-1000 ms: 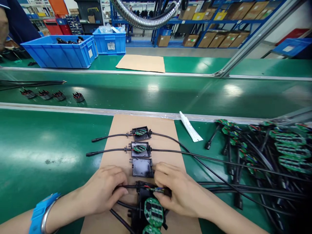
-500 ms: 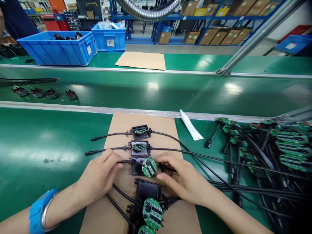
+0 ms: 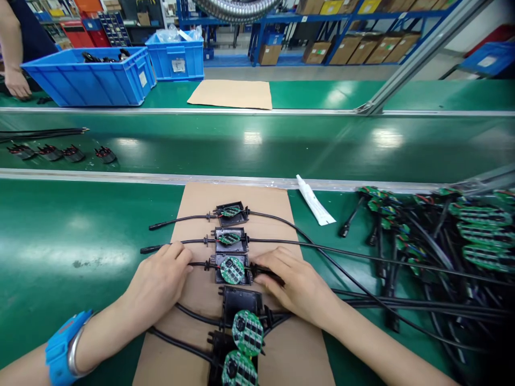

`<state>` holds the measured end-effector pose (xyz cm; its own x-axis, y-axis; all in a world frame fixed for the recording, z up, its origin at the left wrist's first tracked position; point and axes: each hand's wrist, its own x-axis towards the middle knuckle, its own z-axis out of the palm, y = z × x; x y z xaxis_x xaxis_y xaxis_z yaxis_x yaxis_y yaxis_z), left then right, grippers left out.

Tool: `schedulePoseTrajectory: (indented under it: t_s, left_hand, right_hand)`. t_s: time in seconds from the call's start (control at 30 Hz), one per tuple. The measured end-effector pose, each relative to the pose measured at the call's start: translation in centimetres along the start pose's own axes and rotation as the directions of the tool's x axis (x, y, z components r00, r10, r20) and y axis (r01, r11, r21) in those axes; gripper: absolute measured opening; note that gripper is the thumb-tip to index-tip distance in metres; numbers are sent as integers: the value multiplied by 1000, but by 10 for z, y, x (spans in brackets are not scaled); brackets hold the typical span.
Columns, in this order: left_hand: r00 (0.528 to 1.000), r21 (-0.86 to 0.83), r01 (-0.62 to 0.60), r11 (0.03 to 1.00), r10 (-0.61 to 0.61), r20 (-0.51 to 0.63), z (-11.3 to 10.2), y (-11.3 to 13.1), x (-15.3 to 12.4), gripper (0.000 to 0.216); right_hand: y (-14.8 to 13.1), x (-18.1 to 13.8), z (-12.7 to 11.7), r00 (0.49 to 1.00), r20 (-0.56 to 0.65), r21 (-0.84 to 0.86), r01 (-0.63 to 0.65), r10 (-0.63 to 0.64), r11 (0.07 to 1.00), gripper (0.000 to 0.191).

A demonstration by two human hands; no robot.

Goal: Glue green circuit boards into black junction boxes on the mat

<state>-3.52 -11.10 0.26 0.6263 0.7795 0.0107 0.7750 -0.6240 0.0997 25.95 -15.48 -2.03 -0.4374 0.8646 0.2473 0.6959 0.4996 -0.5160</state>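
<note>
My left hand (image 3: 161,276) is closed on the thin black cable (image 3: 198,264) left of the third black plastic case (image 3: 219,276). A round green circuit board (image 3: 232,270) lies over that case. On the case's right side, my right hand (image 3: 289,281) pinches the black cable (image 3: 259,272) close to the case edge. Farther off sit two similar cases (image 3: 243,216) with tilted boards and cables out both ends. Nearer me, another open case (image 3: 241,303) has a round board (image 3: 248,332) at its lower edge, and one more board (image 3: 240,370) lies below.
Cardboard (image 3: 193,343) lies under the cases. A white tube (image 3: 314,201) rests to the right, before a heap of boards and cables (image 3: 426,257). Small dark motor-like parts (image 3: 73,154) stand beyond the rail. A co-worker's hand (image 3: 16,83) is beside a blue bin (image 3: 88,80).
The third case's board has shifted left over its case, and the right cable has come up to the case edge. My left hand has moved left. A co-worker's hand has come into view.
</note>
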Motion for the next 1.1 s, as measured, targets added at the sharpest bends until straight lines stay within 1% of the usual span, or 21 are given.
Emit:
schedulePoseTrajectory:
  t_s: [0.07, 0.1, 0.17, 0.2, 0.27, 0.3, 0.37, 0.43, 0.47, 0.5, 0.53, 0.6, 0.63, 0.7, 0.73, 0.8, 0.9, 0.97, 1.07, 1.1]
  left_hand:
    - [997, -133, -76, 988, 72, -28, -6, 2, -3, 14]
    - [992, -224, -126, 966, 123, -27, -10, 5, -6, 15]
    - [974, -402, -204, 893, 226, 8, -15, 13, -11, 12]
    - [963, -471, -218, 855, 266, 38, -15, 19, -14, 13]
    - [947, -551, -206, 809, 307, 98, -13, 31, -18, 31]
    - [943, -566, -192, 802, 310, 120, -10, 36, -20, 39]
    - [943, -578, -169, 798, 301, 141, -3, 44, -22, 46]
    - [946, -587, -169, 792, 298, 130, 3, 46, -24, 49]
    - [947, -594, -176, 785, 300, 117, 5, 45, -24, 51]
    - [947, -605, -183, 775, 304, 103, 5, 44, -24, 50]
    - [948, -620, -191, 761, 306, 83, 6, 42, -24, 43]
    - [956, -646, -202, 736, 293, 34, 4, 37, -23, 25]
    - [960, -650, -209, 730, 280, 6, 4, 35, -22, 19]
    - [967, -634, -224, 740, 250, -50, 3, 32, -20, 20]
    - [968, -615, -232, 754, 241, -69, 3, 32, -19, 21]
    - [966, -572, -248, 781, 244, -86, 6, 32, -17, 21]
    - [964, -520, -263, 812, 246, -103, 11, 32, -15, 19]
    - [965, -498, -263, 826, 230, -129, 13, 30, -15, 19]
    - [963, -466, -265, 844, 211, -166, 11, 26, -18, 20]
    - [962, -456, -267, 849, 206, -179, 10, 24, -19, 20]
  right_hand:
    - [-12, -2, -9, 1000, 4, 24, 4, -4, 1000, 17]
    - [-21, -3, -14, 1000, 28, 44, 0, -2, 999, 16]
    - [-41, -5, -19, 993, 118, 86, -37, 27, 996, 15]
    - [-51, -6, -19, 984, 171, 102, -66, 48, 993, 17]
    - [-67, -9, -12, 965, 246, 113, -122, 92, 986, 20]
    - [-72, -11, -6, 962, 252, 106, -135, 105, 985, 20]
    - [-79, -16, 6, 973, 215, 69, -101, 84, 992, 12]
    - [-80, -21, 12, 982, 184, 18, -36, 32, 999, 6]
    - [-80, -22, 11, 983, 184, 8, -19, 17, 1000, 5]
    - [-79, -23, 8, 979, 201, 16, -28, 25, 999, 6]
    - [-78, -23, 1, 973, 225, 39, -65, 55, 997, 9]
    - [-75, -23, -16, 948, 275, 84, -187, 158, 979, 22]
    - [-73, -23, -24, 930, 299, 88, -250, 214, 964, 28]
    - [-69, -23, -37, 889, 345, 38, -334, 301, 942, 29]
    - [-67, -24, -39, 872, 368, -2, -347, 323, 938, 23]
    - [-64, -24, -39, 841, 428, -77, -331, 331, 941, 4]
    - [-60, -21, -31, 819, 488, -101, -291, 302, 951, 17]
    - [-57, -19, -27, 839, 467, -61, -283, 278, 957, 20]
    - [-52, -15, -24, 895, 380, 18, -260, 234, 965, 31]
    - [-51, -14, -23, 906, 357, 42, -258, 226, 965, 32]
